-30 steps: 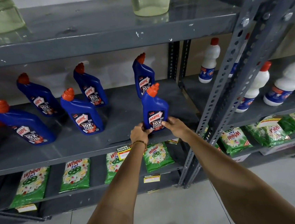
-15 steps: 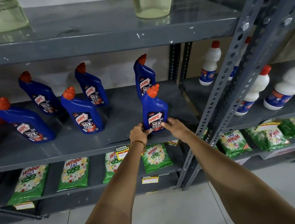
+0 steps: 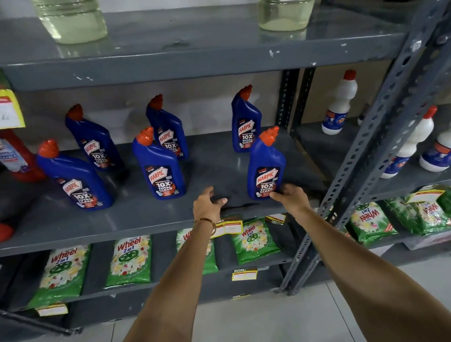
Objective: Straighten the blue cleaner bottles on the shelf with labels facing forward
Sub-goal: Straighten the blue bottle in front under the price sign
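Observation:
Several blue Harpic cleaner bottles with orange caps stand on the grey middle shelf [image 3: 130,220], labels toward me. The front right bottle [image 3: 266,164] stands upright near the shelf's front edge. My right hand [image 3: 289,196] holds its lower right corner, thumb in front and fingers at the side. My left hand [image 3: 208,203] hovers over bare shelf to the left of that bottle, fingers apart, touching nothing. Behind it stands another blue bottle [image 3: 246,122]. Further left are the front middle bottle [image 3: 161,171], the back middle bottle [image 3: 167,132], the back left bottle [image 3: 93,138] and the front left bottle [image 3: 75,181].
Red bottles [image 3: 13,156] stand at the shelf's far left. A slanted metal upright [image 3: 374,141] borders the right, with white bottles [image 3: 338,103] beyond it. Green Wheel packets [image 3: 128,261] lie on the shelf below. Clear jars [image 3: 283,4] sit on the shelf above.
My left hand has let go of the front right bottle and moved left, opening. My right hand stays on the bottle. The view has shifted left.

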A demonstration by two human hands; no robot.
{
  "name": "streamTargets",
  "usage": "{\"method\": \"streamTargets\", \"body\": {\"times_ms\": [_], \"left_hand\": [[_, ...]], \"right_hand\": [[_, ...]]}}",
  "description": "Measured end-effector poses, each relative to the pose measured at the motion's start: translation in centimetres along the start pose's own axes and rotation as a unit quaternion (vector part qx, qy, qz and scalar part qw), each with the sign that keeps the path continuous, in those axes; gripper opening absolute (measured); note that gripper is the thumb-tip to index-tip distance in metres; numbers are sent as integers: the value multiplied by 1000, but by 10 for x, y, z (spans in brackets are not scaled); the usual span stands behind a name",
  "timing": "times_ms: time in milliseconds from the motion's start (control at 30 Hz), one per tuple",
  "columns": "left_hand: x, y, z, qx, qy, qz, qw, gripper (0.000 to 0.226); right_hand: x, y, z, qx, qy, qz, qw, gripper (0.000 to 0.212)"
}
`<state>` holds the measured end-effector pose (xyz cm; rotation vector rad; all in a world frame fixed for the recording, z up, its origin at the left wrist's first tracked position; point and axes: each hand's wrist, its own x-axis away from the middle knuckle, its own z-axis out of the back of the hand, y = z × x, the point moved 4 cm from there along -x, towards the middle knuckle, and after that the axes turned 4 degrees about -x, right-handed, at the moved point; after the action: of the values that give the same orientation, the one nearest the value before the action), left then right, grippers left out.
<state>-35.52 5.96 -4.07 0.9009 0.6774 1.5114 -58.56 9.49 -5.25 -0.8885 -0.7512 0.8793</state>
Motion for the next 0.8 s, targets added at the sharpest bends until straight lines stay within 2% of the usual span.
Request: {"method": "streamTargets", "body": {"times_ms": [167,233,300,500,600,667,733,800], "left_hand": [[0,-40,44,16,-33,-1,999,56],[-2,-57,69,7,-34,-9,999,53],[-5,-70,93,-8,-20,-12,1000,53],[-17,-91,145,-8,6,11,1000,67],[-26,-95,154,5,8,18,1000,72],[-32,-95,157,5,8,17,1000,71],[-39,-94,157,2,3,16,1000,70],[-46,-92,155,3,-7,13,1000,69]], "right_hand": [[35,-8,-21,63,126,-35,989,42],[57,-14,-40,41,175,-67,981,42],[71,-22,-63,4,184,-70,980,40],[87,-64,-135,32,85,-6,996,51],[79,-81,-165,35,26,12,999,24],[71,-88,-181,40,-6,21,999,23],[62,-93,-194,23,-28,14,999,49],[52,-96,-206,3,-57,8,998,64]]}}
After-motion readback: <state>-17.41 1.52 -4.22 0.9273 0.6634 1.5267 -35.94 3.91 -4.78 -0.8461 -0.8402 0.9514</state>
